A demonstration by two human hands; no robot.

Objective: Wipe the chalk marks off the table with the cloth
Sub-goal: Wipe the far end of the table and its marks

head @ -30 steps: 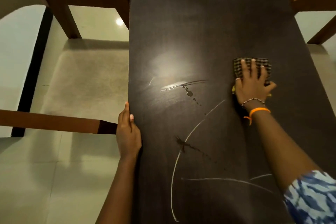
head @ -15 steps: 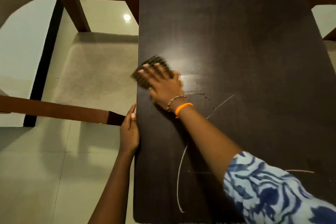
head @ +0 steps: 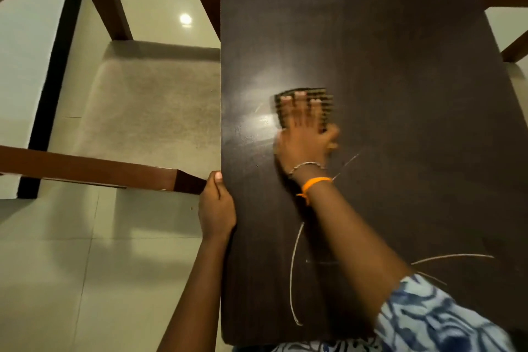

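Your right grip lies flat, pressing cloth to bench for full contact; your left grip, straight-fingered, braces the edge.

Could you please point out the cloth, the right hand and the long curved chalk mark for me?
cloth [head: 329,108]: head view, its checked right edge.
right hand [head: 305,143]: head view, the back of the hand.
long curved chalk mark [head: 291,277]: head view, the middle of the curve.
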